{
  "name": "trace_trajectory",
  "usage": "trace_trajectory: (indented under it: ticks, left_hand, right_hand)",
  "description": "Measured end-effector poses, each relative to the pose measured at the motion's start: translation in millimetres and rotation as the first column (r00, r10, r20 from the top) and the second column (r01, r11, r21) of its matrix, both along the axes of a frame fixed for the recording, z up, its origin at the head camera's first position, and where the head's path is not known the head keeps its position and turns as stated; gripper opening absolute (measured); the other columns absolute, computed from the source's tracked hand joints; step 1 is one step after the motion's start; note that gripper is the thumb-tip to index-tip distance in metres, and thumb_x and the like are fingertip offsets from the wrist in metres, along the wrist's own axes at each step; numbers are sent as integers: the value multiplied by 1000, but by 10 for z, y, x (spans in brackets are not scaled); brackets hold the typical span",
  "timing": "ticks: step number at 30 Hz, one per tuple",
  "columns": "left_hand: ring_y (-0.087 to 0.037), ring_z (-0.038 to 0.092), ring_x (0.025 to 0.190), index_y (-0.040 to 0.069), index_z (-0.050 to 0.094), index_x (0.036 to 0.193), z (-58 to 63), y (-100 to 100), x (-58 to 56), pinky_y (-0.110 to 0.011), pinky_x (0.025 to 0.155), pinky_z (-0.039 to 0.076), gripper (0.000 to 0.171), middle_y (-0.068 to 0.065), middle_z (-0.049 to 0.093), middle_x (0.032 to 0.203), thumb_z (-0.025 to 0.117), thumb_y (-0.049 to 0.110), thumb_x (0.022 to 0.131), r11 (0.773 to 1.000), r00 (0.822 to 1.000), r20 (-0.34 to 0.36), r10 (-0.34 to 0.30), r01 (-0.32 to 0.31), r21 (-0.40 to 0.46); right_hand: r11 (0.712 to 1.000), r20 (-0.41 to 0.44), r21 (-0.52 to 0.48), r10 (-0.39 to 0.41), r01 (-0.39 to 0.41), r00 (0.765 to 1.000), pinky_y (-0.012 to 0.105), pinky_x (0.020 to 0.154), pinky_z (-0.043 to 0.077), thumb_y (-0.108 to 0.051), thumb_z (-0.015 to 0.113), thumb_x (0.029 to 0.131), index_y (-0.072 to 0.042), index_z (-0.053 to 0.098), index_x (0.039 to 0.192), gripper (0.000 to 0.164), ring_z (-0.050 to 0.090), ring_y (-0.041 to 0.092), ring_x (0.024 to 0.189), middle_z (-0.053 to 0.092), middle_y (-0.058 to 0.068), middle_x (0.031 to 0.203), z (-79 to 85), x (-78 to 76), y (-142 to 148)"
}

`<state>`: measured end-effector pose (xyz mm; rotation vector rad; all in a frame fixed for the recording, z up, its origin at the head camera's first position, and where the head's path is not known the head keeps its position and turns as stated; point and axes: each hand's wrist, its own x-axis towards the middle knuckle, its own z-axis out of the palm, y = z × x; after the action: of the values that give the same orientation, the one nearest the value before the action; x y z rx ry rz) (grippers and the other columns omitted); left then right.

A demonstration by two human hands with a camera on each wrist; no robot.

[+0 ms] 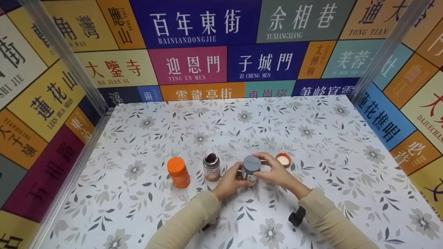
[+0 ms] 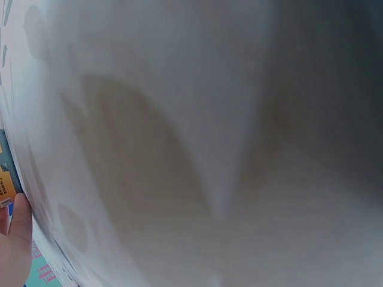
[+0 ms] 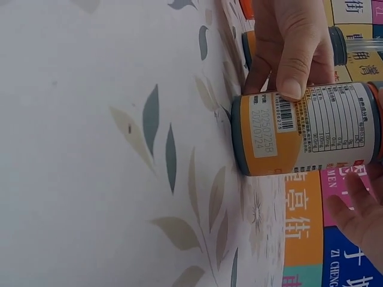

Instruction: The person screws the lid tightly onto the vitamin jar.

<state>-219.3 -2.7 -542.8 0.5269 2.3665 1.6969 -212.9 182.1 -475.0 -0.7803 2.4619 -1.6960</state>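
Observation:
A supplement bottle point(image 1: 250, 177) with a grey top point(image 1: 252, 163) stands between both hands. My left hand point(image 1: 228, 181) grips its body from the left side, thumb in front. My right hand point(image 1: 277, 173) has its thumb and fingers around the top from the right. In the right wrist view the bottle point(image 3: 326, 128) shows an orange and white label with a barcode, with the left thumb pressed on it. An orange-red edge shows at its upper end, near the right fingers point(image 3: 344, 215). In the left wrist view only part of the left hand point(image 2: 18, 245) and the bottle's label point(image 2: 6, 182) appear.
To the left stands an open grey bottle point(image 1: 211, 171) with torn foil at its mouth. Farther left is an orange bottle point(image 1: 179, 174). An orange cap point(image 1: 283, 159) with a pale inside lies behind the right hand. Printed panels point(image 1: 188, 64) border the flowered tabletop point(image 1: 138, 204).

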Motion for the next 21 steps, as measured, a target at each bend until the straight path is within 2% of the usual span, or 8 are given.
trace_trajectory:
  ticks: [8,12,15,21]
  left_hand:
    - [-23,59,96,7,49,120,13,23,1,-32,86,49,55,-11,57,112,76,11,72,1000,1000,-18,16,-16,-8]
    - [-19,58,95,7,49,119,39,21,13,-29,84,49,53,-10,59,112,75,12,73,997,997,-72,26,-31,-70]
    - [-17,57,94,6,49,119,51,23,32,-25,81,48,52,-9,59,112,74,11,74,994,994,-106,28,-39,-106]
    - [-17,57,95,5,47,123,53,40,70,-24,82,47,54,-10,58,114,70,5,74,993,994,-107,23,-36,-116]
  right_hand:
    - [990,-50,-29,-139,137,989,26,86,46,3,72,73,10,50,119,52,52,16,100,54,20,113,-42,58,-143]
    - [976,-39,-54,-212,210,977,27,82,49,3,73,71,11,50,117,52,53,24,100,53,20,114,-48,93,-217]
    - [966,-9,-75,-250,248,968,31,80,50,4,72,71,12,48,116,52,51,30,102,51,22,114,-43,125,-263]
    - [952,20,-97,-289,290,957,44,84,48,7,72,69,13,46,112,50,48,35,104,49,25,112,-72,157,-305]
